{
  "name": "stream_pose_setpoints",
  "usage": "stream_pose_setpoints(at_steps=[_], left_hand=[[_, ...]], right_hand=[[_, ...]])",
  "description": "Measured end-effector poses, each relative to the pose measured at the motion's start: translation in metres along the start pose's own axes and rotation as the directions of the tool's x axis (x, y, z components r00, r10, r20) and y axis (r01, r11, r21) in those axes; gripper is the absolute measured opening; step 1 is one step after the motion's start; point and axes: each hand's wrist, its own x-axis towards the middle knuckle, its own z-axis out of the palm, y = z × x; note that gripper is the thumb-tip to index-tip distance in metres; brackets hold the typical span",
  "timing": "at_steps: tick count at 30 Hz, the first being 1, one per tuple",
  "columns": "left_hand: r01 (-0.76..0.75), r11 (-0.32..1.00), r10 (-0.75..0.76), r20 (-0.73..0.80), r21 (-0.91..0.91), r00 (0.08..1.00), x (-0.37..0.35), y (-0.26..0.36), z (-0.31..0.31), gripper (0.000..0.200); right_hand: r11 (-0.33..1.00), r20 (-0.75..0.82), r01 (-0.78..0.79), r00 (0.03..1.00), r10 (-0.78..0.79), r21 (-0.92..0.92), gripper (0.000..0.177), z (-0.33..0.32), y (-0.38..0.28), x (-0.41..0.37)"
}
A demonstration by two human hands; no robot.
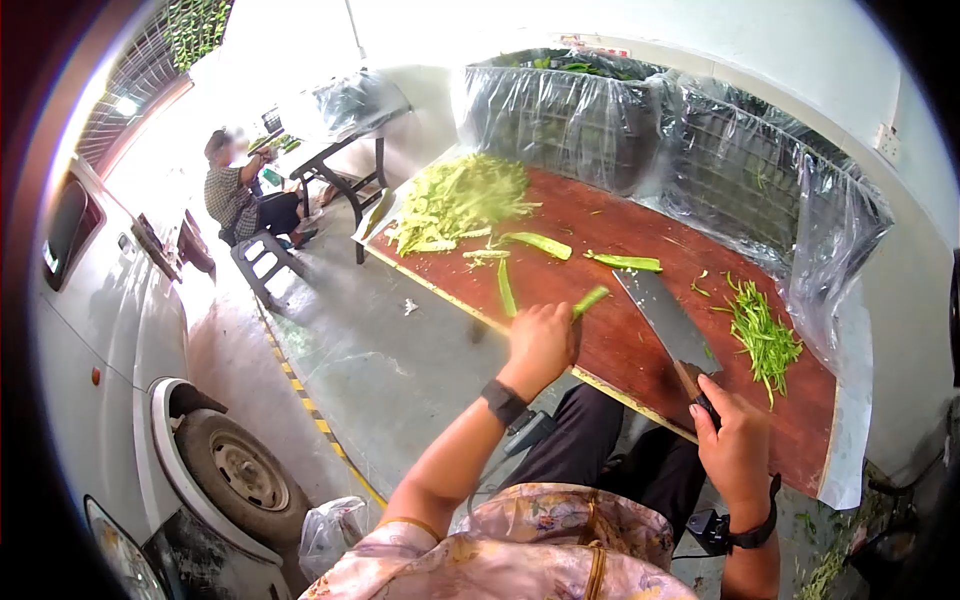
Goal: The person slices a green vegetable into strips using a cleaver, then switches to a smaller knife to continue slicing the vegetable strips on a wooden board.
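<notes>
My left hand (541, 345) is closed around a green stalk (591, 301) at the front edge of the red-brown table (620, 335). In my right hand (733, 440) is the handle of a wide cleaver (668, 322), whose blade lies over the table and points away to the left. Another green stalk (507, 288) is just beyond my left hand. Two cut stalk pieces, one at the middle (541, 244) and one near the cleaver's tip (625, 262), rest farther back. Thin green strips (762, 335) form a pile right of the blade.
A large heap of pale green pieces (465, 200) covers the table's far left. Plastic-lined crates (735, 165) stand behind. At the left are a white vehicle (110, 330), a stool (265, 262) and a seated person (240, 190) by another table (345, 150).
</notes>
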Motion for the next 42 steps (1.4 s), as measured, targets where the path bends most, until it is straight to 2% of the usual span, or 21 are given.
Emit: stream_pose_setpoints(at_steps=[2,3,5,7,9,19,24,31,32,37,42], left_hand=[[0.147,0.987,-0.151,-0.059,-0.07,0.987,-0.017,-0.005,-0.009,0.012],[0.155,0.986,-0.159,-0.061,-0.064,0.985,-0.023,-0.006,-0.013,0.012],[0.031,0.997,-0.04,-0.138,-0.066,0.99,-0.033,-0.005,-0.019,0.011],[0.021,0.996,-0.031,-0.123,-0.081,0.992,-0.04,-0.005,-0.028,0.011],[-0.043,0.993,0.024,-0.162,-0.114,0.987,-0.046,-0.007,-0.032,0.013],[-0.06,0.982,0.026,-0.188,-0.177,0.982,-0.055,-0.009,-0.024,0.016],[-0.098,0.988,0.08,-0.147,-0.118,0.986,-0.058,-0.014,-0.022,0.013],[-0.117,0.99,0.102,-0.181,-0.079,0.978,-0.056,-0.016,-0.014,0.006],[-0.112,0.99,0.094,-0.197,-0.085,0.976,-0.055,-0.015,-0.015,0.007],[-0.092,0.99,0.069,-0.196,-0.109,0.978,-0.054,-0.014,-0.015,0.009],[-0.083,0.994,0.068,-0.186,-0.077,0.98,-0.052,-0.011,-0.016,0.012]], right_hand=[[0.999,0.04,0.024,0.999,-0.023,-0.023,0.034,0.006,-0.004,0.0],[0.997,0.074,0.044,0.997,-0.039,-0.059,0.034,0.009,-0.005,0.0],[0.996,0.116,0.053,0.992,-0.045,-0.07,0.034,0.012,-0.007,0.0],[0.99,0.223,0.091,0.973,-0.066,-0.105,0.034,0.009,-0.011,0.001],[0.991,0.233,0.099,0.97,-0.075,-0.091,0.034,0.005,-0.014,0.001],[0.962,0.395,0.207,0.91,-0.122,-0.18,0.035,-0.005,-0.043,0.012],[0.918,0.505,0.276,0.857,-0.101,-0.285,0.036,-0.009,-0.067,0.022],[0.888,0.515,0.27,0.856,-0.045,-0.371,0.038,0.004,-0.084,0.027],[0.896,0.498,0.284,0.863,-0.084,-0.34,0.038,0.011,-0.077,0.026],[0.884,0.485,0.283,0.871,-0.075,-0.372,0.037,0.017,-0.079,0.029],[0.918,0.466,0.268,0.878,-0.109,-0.291,0.035,0.027,-0.072,0.04]])
